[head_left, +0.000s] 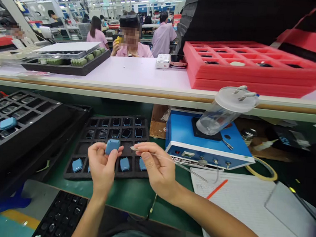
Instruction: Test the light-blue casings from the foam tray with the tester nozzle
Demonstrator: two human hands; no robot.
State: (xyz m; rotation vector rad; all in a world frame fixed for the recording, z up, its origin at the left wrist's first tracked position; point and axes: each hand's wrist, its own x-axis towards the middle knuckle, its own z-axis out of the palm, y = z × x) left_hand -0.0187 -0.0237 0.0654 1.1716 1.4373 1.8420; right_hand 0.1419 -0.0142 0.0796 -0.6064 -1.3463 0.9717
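My left hand is closed around a small light-blue watch case, held up between thumb and fingers. Close to its right, my right hand pinches a slim tool with a pale tip pointing at the case, a small gap apart. A thin clear tube trails from that tool to the right. Beneath both hands lies a black foam tray with square pockets. Its back rows hold dark frame-like pieces, and more blue cases sit in its front row, partly hidden by my hands.
A blue box with knobs carries a clear jar. Stacked black trays stand left. Papers with an orange stick lie right. The shelf above holds red foam trays. A person in pink sits opposite.
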